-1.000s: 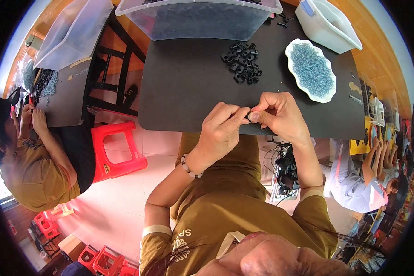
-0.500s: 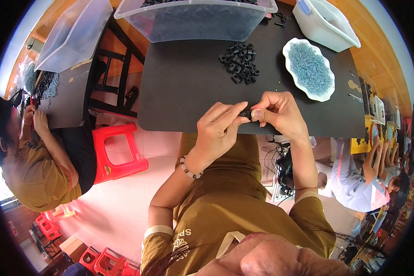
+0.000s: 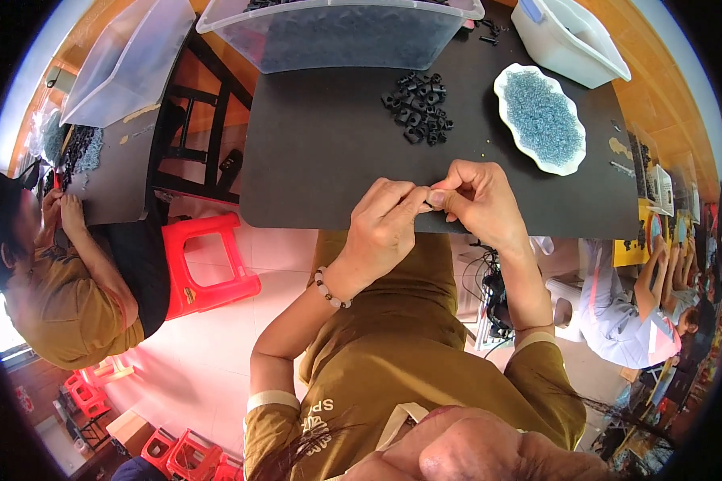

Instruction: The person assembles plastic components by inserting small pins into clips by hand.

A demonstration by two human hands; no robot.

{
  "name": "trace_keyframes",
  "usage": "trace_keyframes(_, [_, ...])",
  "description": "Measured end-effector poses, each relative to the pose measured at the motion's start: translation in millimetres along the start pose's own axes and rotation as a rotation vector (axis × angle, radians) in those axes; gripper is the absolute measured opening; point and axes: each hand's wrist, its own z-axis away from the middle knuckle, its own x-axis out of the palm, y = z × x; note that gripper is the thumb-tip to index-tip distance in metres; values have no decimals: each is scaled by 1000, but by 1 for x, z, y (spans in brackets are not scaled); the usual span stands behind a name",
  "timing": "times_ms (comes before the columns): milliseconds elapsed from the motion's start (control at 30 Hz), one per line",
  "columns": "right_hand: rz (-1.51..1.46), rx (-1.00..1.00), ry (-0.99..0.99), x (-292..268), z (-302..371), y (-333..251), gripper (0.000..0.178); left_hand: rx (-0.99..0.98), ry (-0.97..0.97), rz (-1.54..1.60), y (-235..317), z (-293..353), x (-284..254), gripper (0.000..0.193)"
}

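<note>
Above the near edge of the dark table (image 3: 313, 152), my left hand (image 3: 385, 216) pinches a small black plastic part (image 3: 427, 205). Only a sliver of the part shows; fingers cover most of it. The closed thumb and fingers of my right hand (image 3: 481, 200) press on its other end. Whether they also hold a smaller piece cannot be seen. Farther back lies a loose pile of small black plastic parts (image 3: 417, 108). Right of the pile, a white scalloped dish (image 3: 571, 167) holds many tiny clear bluish pieces (image 3: 541, 116).
A clear plastic bin (image 3: 345, 44) with black parts stands at the table's back, a white tub (image 3: 573, 44) at back right. A red stool (image 3: 208, 264) is at left, near a co-worker (image 3: 72, 297) at another table. Another person (image 3: 626, 313) works at right.
My hands have drawn closer around the black part, which is now mostly covered by the fingertips. My left wrist has shifted slightly.
</note>
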Motion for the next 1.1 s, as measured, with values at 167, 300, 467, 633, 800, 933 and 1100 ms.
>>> trace_keyframes(167, [-164,-52,10,-1,0,2,12,-142,75,83,8,-5,-2,22])
trace_keyframes(300, [-275,-119,-2,-7,2,8,12,-247,82,198,11,-5,-3,21])
trace_keyframes(467, [-169,-195,162,-4,3,10,13,-366,78,328,14,-5,-8,19])
trace_keyframes(633, [503,-395,406,0,-6,13,13,-533,168,669,4,-8,-13,22])
trace_keyframes(800, [690,-569,434,1,-13,12,17,-573,211,869,0,-11,-14,25])
trace_keyframes(933, [628,-474,390,-1,-14,2,22,-543,253,875,-1,-11,-16,25])
trace_keyframes(1100, [610,-441,384,-22,-21,-10,19,-508,240,859,-6,-8,-18,24])
